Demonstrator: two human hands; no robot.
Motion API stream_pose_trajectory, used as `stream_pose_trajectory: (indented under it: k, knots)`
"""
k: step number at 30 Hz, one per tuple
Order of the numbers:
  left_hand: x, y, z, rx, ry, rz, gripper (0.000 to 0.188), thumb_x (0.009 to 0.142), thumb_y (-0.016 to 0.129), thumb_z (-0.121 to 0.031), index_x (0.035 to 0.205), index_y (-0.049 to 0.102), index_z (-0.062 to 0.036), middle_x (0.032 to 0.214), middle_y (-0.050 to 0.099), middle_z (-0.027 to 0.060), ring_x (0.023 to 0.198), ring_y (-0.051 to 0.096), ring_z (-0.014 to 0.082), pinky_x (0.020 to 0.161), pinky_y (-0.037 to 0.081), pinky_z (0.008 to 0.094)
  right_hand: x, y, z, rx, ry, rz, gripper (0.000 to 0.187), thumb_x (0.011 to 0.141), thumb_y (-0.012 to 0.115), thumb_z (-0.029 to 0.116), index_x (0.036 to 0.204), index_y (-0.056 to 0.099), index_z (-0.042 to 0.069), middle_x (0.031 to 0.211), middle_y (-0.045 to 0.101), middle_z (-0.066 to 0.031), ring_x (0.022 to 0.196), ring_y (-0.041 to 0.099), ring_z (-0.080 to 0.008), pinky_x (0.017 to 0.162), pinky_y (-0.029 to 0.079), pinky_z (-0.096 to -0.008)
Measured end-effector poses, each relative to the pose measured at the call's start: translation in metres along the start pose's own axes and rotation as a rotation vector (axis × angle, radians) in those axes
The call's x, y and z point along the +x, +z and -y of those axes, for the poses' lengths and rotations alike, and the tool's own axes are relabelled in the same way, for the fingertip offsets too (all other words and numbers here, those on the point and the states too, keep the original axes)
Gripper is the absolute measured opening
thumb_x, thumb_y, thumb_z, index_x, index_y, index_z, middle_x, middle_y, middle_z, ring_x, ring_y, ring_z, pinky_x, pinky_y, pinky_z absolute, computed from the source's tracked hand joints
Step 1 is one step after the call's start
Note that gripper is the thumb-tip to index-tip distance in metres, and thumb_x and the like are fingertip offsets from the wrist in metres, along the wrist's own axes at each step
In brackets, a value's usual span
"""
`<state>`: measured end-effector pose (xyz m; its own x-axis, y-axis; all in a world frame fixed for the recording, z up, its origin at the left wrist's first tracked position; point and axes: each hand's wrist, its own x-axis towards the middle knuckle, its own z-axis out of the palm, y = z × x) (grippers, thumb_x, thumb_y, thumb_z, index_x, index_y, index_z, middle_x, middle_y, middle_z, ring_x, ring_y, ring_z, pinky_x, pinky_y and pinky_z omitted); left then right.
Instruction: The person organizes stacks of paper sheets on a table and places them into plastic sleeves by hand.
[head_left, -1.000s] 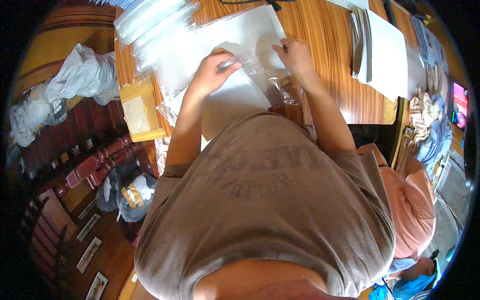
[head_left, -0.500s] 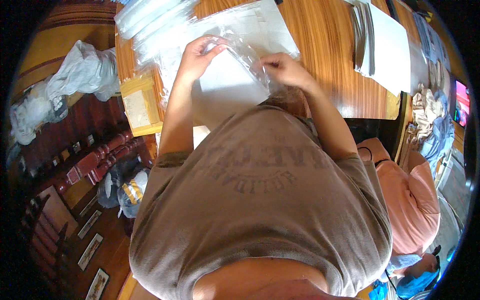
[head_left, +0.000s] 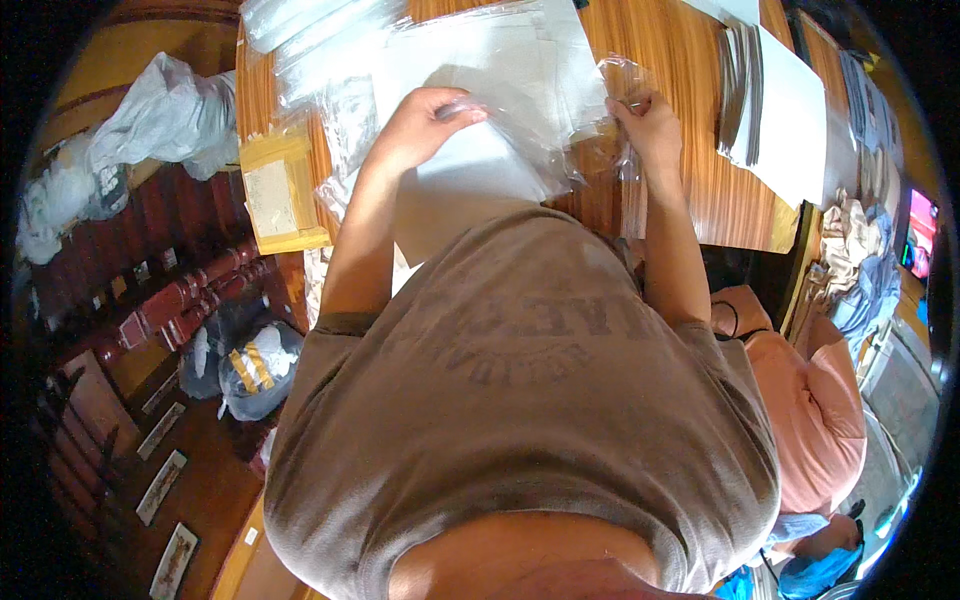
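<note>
My left hand (head_left: 428, 128) is closed in a pinch at the upper edge of a white sheet (head_left: 465, 165) with clear plastic around it. The sheet is tilted toward me, its lower part against my shirt; whether it lies fully inside the plastic I cannot tell. To the right, my right hand (head_left: 650, 128) pinches the edge of a clear plastic bag (head_left: 622, 78), which spreads out around the fingers. Beyond both hands, pale flat sheets (head_left: 480, 50) with clear plastic over them lie on the wooden table.
Clear plastic sleeves (head_left: 320, 40) are piled at the table's far left. At the right stands a stack of white boards (head_left: 790, 110). A yellow-taped cardboard piece (head_left: 275, 195) sits at the left edge. Beside me on the right is a person in salmon-coloured clothing (head_left: 800, 400).
My right hand has moved right, away from the white sheet, with clear plastic in its fingers. My left hand has shifted slightly right and nearer, still at the sheet's upper edge.
</note>
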<state>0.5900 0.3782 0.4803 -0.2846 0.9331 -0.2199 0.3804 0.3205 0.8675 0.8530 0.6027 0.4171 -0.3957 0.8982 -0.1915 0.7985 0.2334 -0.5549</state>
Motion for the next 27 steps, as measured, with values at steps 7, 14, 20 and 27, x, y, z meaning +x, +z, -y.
stream_pose_trajectory:
  k: [7,14,20,27]
  knots:
    - [-0.001,0.012,-0.035,0.327,0.565,-0.156,0.017,0.087,0.076,-0.015,0.102,0.077,-0.0064,0.130,0.066,0.0071,0.125,0.057,0.0267,0.102,0.048,0.0383,-0.007,0.004,0.010,0.679,-0.396,0.299,0.022,0.097,0.065,0.010,0.117,0.066,0.001,0.098,0.074,-0.0098,0.086,0.070,-0.0158,0.077,0.055,-0.0316]
    - [-0.004,-0.006,-0.020,0.098,0.242,-0.045,0.020,0.091,0.076,-0.018,0.103,0.075,-0.0028,0.112,0.073,0.0122,0.099,0.067,0.0233,0.089,0.053,0.0338,-0.027,0.017,0.082,0.816,-0.403,0.828,0.033,0.101,0.062,0.026,0.119,0.066,-0.001,0.105,0.073,-0.0085,0.096,0.067,-0.0173,0.086,0.055,-0.0361]
    - [-0.028,-0.011,-0.006,-0.106,0.086,-0.340,0.023,0.093,0.075,-0.013,0.112,0.073,-0.0002,0.103,0.074,0.0076,0.093,0.068,0.0128,0.085,0.053,0.0286,-0.012,0.066,0.093,-0.208,-0.332,-0.229,0.075,0.072,0.080,0.065,0.112,0.069,0.002,0.101,0.072,-0.0164,0.097,0.069,-0.0361,0.074,0.055,-0.0461]
    - [-0.041,-0.034,-0.009,-0.290,-0.023,-0.327,0.026,0.093,0.074,-0.010,0.116,0.071,0.0020,0.101,0.075,0.0076,0.093,0.068,0.0130,0.084,0.054,0.0290,0.025,0.052,0.042,0.264,-0.188,0.178,0.040,0.079,0.084,0.039,0.092,0.075,0.002,0.079,0.073,-0.0113,0.075,0.071,-0.0260,0.070,0.055,-0.0367]
